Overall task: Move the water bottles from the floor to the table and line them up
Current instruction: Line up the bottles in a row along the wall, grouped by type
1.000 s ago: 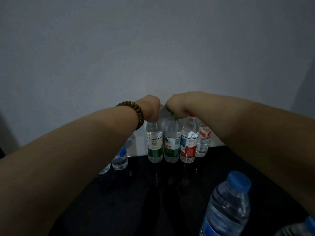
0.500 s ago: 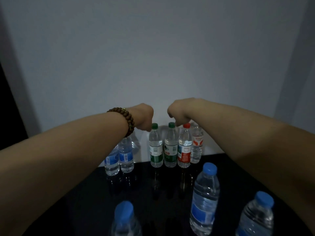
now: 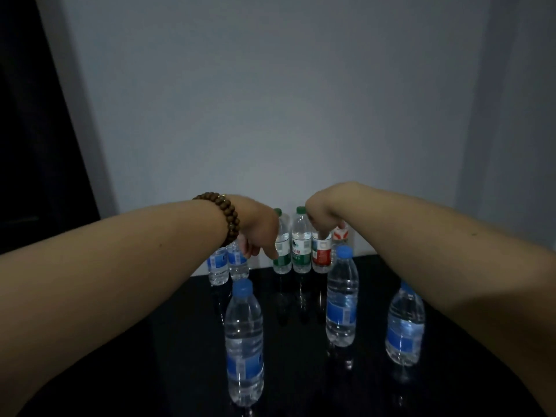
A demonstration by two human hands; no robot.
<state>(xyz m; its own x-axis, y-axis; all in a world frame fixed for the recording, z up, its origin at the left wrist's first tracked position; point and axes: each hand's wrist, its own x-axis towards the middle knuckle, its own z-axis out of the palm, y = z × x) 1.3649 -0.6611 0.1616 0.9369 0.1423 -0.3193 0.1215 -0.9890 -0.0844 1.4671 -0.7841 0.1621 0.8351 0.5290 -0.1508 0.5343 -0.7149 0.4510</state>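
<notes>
A row of bottles (image 3: 301, 245) stands on the table (image 3: 168, 356) against the wall (image 3: 270, 115), and three loose bottles (image 3: 244, 341) farther from the wall likely await lining up. The left hand (image 3: 258, 233) hangs loose-fingered and empty. The right hand (image 3: 320, 216) covers the red-labelled bottle (image 3: 321, 254)'s cap, grip unclear, perhaps straightening it.

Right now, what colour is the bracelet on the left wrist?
Brown; the bracelet shows best in head view.

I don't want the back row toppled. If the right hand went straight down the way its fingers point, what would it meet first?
Most likely the clear plastic bottle with the red label, whose top is hidden under the right hand; whether they already touch is unclear.
</notes>
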